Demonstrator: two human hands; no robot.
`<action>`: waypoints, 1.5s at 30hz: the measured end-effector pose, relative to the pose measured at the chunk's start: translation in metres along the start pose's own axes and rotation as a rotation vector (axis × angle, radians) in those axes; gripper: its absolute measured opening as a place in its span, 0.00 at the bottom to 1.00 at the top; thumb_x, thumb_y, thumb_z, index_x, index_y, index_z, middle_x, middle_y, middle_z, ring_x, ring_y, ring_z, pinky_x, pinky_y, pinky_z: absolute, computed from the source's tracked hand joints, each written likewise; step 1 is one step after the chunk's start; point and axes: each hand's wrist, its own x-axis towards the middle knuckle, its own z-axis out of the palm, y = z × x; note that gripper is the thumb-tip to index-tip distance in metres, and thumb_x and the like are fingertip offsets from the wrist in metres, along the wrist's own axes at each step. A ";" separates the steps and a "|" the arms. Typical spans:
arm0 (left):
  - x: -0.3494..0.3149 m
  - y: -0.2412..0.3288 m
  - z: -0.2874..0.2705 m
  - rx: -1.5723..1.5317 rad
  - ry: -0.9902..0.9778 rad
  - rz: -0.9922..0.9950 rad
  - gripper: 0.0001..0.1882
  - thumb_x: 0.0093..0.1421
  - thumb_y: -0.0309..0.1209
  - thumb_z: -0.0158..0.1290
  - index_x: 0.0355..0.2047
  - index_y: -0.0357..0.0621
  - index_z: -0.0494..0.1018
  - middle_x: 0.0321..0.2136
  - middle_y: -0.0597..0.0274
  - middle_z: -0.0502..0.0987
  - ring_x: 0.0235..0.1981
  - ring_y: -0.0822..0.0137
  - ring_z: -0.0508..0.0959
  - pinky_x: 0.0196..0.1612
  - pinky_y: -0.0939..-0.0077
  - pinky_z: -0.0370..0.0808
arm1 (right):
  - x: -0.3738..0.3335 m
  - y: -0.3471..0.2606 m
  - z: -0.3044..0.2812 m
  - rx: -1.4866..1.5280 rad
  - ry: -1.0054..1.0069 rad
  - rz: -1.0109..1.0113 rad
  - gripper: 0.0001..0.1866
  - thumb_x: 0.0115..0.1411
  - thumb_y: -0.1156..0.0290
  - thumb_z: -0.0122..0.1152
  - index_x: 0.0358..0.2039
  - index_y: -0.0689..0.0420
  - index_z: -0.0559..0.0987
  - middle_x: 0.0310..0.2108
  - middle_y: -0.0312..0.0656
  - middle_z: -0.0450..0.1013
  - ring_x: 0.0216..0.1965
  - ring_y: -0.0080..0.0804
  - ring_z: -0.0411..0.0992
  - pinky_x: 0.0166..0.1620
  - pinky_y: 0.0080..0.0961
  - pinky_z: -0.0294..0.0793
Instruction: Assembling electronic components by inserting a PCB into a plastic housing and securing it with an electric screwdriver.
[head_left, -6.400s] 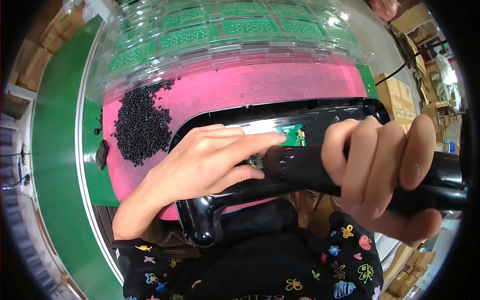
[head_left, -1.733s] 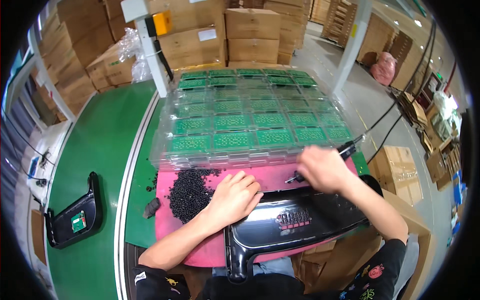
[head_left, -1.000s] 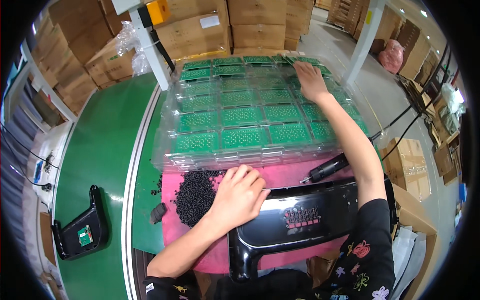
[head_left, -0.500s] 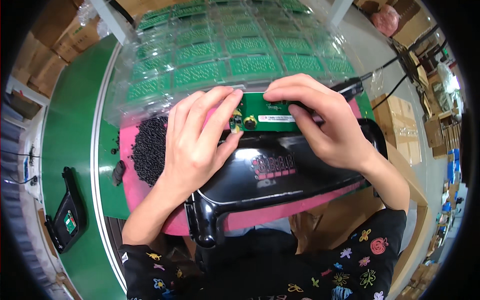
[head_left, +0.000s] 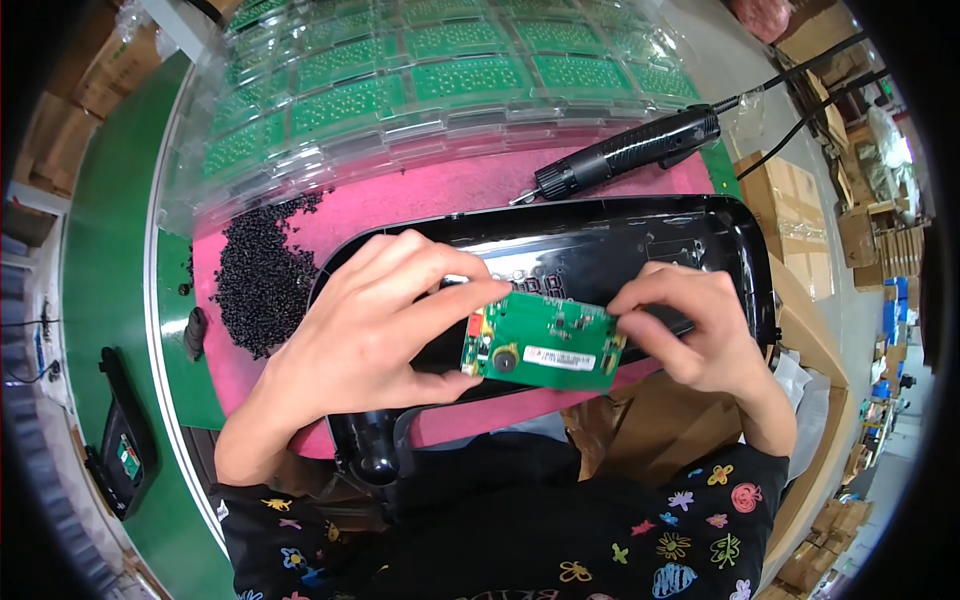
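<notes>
A green circuit board (head_left: 560,330) with a white label and a round black part is held between my two hands, above the near side of a glossy black plastic housing (head_left: 470,235). My left hand (head_left: 370,330) grips its left edge between thumb and fingers. At its right edge, my right hand (head_left: 690,325) pinches the corner with thumb and forefinger. The housing lies on a pink mat (head_left: 400,180); digit-shaped cutouts show in it just behind the board. Beyond the housing rests a black electric screwdriver (head_left: 630,155), its bit pointing left.
Clear plastic trays of green circuit boards (head_left: 460,75) fill the far side. A heap of small black screws (head_left: 260,280) sits at the mat's left. Another black housing with a small board (head_left: 125,440) lies on the green surface at far left. Cardboard boxes (head_left: 785,220) stand at right.
Both hands have brought the circuit board nearer to me, from the housing's far edge to its near side. The screwdriver and the housing's far part are now uncovered.
</notes>
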 end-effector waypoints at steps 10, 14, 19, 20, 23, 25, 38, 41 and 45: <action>-0.004 -0.012 0.003 -0.160 -0.102 -0.208 0.34 0.36 0.32 0.71 0.47 0.37 0.77 0.42 0.57 0.76 0.40 0.56 0.77 0.44 0.65 0.75 | 0.008 0.034 0.007 -0.071 -0.072 -0.093 0.37 0.39 0.64 0.82 0.49 0.61 0.74 0.45 0.47 0.74 0.44 0.46 0.73 0.49 0.35 0.73; -0.001 -0.015 0.008 -0.070 -0.102 -0.266 0.35 0.37 0.33 0.71 0.49 0.36 0.76 0.42 0.55 0.75 0.41 0.54 0.77 0.45 0.64 0.75 | 0.012 0.048 0.019 -0.102 -0.032 -0.090 0.35 0.40 0.69 0.78 0.51 0.59 0.73 0.50 0.48 0.71 0.51 0.50 0.68 0.56 0.40 0.67; -0.002 -0.014 0.009 0.081 -0.193 -0.287 0.35 0.38 0.34 0.71 0.49 0.37 0.74 0.44 0.55 0.72 0.43 0.53 0.75 0.46 0.63 0.74 | 0.014 0.050 0.029 -0.145 0.000 -0.073 0.35 0.41 0.73 0.75 0.52 0.59 0.72 0.51 0.48 0.69 0.52 0.50 0.66 0.58 0.40 0.66; -0.001 -0.013 0.009 0.077 -0.195 -0.291 0.35 0.38 0.34 0.71 0.49 0.37 0.74 0.44 0.55 0.72 0.43 0.53 0.75 0.46 0.63 0.74 | 0.014 0.050 0.029 -0.142 -0.004 -0.070 0.35 0.41 0.73 0.75 0.52 0.59 0.72 0.51 0.48 0.69 0.52 0.50 0.66 0.58 0.40 0.66; 0.001 -0.014 0.010 0.086 -0.202 -0.302 0.35 0.39 0.34 0.71 0.50 0.38 0.74 0.46 0.56 0.71 0.43 0.53 0.74 0.46 0.63 0.73 | 0.014 0.050 0.029 -0.154 -0.002 -0.047 0.35 0.40 0.73 0.75 0.52 0.60 0.72 0.52 0.48 0.69 0.53 0.50 0.66 0.57 0.40 0.66; 0.000 -0.013 0.010 0.113 -0.201 -0.302 0.36 0.39 0.34 0.70 0.51 0.39 0.73 0.46 0.56 0.71 0.43 0.53 0.73 0.47 0.63 0.73 | 0.015 0.049 0.030 -0.171 -0.006 -0.039 0.35 0.39 0.73 0.75 0.51 0.61 0.72 0.52 0.48 0.68 0.53 0.49 0.66 0.57 0.39 0.67; -0.001 -0.015 0.009 0.125 -0.217 -0.297 0.37 0.40 0.35 0.70 0.52 0.39 0.73 0.47 0.56 0.70 0.44 0.53 0.73 0.47 0.62 0.72 | 0.015 0.049 0.032 -0.179 -0.020 -0.015 0.36 0.38 0.73 0.74 0.51 0.61 0.72 0.52 0.47 0.67 0.55 0.48 0.64 0.60 0.40 0.63; -0.001 -0.013 0.010 0.130 -0.218 -0.295 0.37 0.40 0.35 0.70 0.52 0.39 0.73 0.47 0.56 0.70 0.44 0.53 0.73 0.47 0.62 0.72 | 0.013 0.048 0.032 -0.184 -0.022 -0.016 0.35 0.39 0.73 0.73 0.51 0.61 0.72 0.53 0.47 0.67 0.55 0.48 0.64 0.60 0.40 0.62; -0.001 -0.013 0.010 0.119 -0.227 -0.295 0.37 0.40 0.35 0.70 0.52 0.40 0.73 0.47 0.57 0.70 0.43 0.53 0.73 0.47 0.62 0.72 | 0.014 0.047 0.030 -0.213 -0.037 -0.030 0.35 0.41 0.73 0.75 0.52 0.62 0.72 0.53 0.48 0.67 0.53 0.50 0.65 0.57 0.40 0.67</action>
